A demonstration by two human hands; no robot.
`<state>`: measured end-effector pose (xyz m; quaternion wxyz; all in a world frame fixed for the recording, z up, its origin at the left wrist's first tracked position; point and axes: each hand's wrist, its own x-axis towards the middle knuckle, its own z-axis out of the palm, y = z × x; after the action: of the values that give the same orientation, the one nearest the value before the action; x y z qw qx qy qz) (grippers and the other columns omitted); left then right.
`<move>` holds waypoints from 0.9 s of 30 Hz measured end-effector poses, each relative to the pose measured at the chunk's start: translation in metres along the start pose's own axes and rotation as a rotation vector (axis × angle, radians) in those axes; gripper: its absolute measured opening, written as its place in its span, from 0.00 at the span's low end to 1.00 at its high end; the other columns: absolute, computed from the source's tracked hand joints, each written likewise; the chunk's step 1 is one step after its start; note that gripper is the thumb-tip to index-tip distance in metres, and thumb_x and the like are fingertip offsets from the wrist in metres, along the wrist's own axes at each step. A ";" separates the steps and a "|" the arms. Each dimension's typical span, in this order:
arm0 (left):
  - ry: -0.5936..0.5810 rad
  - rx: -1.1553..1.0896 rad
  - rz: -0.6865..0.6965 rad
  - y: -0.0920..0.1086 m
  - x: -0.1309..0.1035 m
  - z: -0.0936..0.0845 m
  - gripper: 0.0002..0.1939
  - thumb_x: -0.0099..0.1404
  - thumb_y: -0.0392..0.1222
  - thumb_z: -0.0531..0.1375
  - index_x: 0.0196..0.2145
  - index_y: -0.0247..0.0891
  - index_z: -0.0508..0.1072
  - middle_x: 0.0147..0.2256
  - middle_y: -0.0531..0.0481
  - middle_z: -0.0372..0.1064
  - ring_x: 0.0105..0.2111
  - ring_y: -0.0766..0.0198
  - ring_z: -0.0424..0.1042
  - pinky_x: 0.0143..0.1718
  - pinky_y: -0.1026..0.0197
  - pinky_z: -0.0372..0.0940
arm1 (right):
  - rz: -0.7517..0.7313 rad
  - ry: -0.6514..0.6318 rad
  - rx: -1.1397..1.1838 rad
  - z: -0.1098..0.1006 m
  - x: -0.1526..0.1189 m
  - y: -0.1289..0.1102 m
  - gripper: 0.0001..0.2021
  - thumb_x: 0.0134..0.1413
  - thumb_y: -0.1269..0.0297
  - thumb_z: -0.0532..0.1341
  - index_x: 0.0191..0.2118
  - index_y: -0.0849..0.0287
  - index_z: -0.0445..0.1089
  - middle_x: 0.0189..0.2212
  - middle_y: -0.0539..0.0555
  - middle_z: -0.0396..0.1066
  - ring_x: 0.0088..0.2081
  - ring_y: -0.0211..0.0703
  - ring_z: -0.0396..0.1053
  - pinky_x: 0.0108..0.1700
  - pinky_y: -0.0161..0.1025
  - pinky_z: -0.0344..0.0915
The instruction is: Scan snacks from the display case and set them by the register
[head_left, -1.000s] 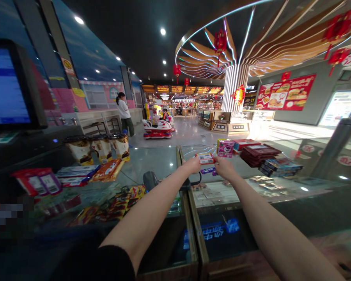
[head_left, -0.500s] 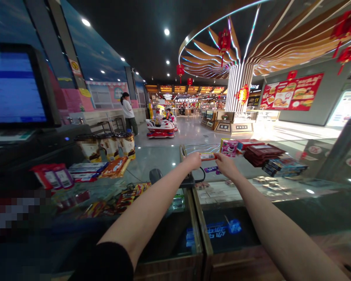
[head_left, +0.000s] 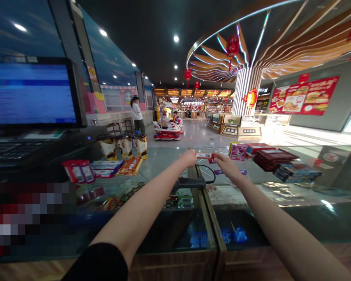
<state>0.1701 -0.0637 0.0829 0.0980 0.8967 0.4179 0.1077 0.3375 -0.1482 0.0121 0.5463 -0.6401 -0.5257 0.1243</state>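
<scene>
Both arms reach forward over the glass counter. My left hand (head_left: 188, 157) is closed round the left end of a small orange-red packet (head_left: 204, 155) with a white, barcode-like label. At its right end, the fingers of my right hand (head_left: 226, 164) pinch the same packet, which lies nearly level between the hands. Just below, a dark handheld scanner (head_left: 190, 182) with a looped cable lies on the counter, partly behind my left forearm. Under my right hand, a purple packet (head_left: 242, 172) rests on the glass, its middle hidden by the hand.
Left of my arms stand several lidded cups (head_left: 124, 147) behind flat snack packs (head_left: 107, 167). A monitor (head_left: 32, 93) and keyboard (head_left: 14, 154) are farther left. Stacked brown packs (head_left: 275, 159), blue boxes (head_left: 296, 171) and a pink box (head_left: 238, 151) sit to the right. A person (head_left: 137, 113) stands beyond.
My view has turned left, so the counter goods and monitor appear farther right. Both hands and the packet have shifted left relative to the counter. Both hands stay on the packet.
</scene>
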 end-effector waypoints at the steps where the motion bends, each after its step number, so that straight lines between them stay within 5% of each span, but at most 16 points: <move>1: 0.002 -0.002 0.000 -0.004 -0.001 -0.002 0.17 0.64 0.37 0.54 0.49 0.35 0.72 0.51 0.35 0.71 0.51 0.49 0.70 0.50 0.54 0.63 | 0.018 -0.001 0.022 0.001 -0.001 -0.004 0.22 0.52 0.63 0.55 0.52 0.57 0.72 0.43 0.53 0.76 0.44 0.46 0.71 0.50 0.46 0.66; 14: 0.153 -0.095 -0.010 -0.069 -0.032 -0.030 0.17 0.64 0.35 0.53 0.48 0.35 0.74 0.44 0.40 0.75 0.43 0.55 0.73 0.45 0.60 0.64 | 0.034 -0.078 0.137 0.049 0.006 -0.056 0.20 0.55 0.61 0.55 0.53 0.53 0.71 0.49 0.54 0.74 0.51 0.45 0.69 0.54 0.47 0.63; 27: 0.323 -0.580 -0.082 -0.146 -0.055 -0.014 0.26 0.59 0.29 0.56 0.55 0.35 0.69 0.48 0.43 0.75 0.48 0.60 0.73 0.50 0.59 0.67 | 0.042 -0.193 0.211 0.107 0.005 -0.077 0.21 0.56 0.58 0.53 0.52 0.55 0.72 0.51 0.54 0.73 0.52 0.47 0.69 0.52 0.47 0.65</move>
<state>0.0253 -0.0122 0.0518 0.2858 0.7854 0.4156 0.3588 0.2192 -0.0945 0.0385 0.5545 -0.5752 -0.5464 0.2513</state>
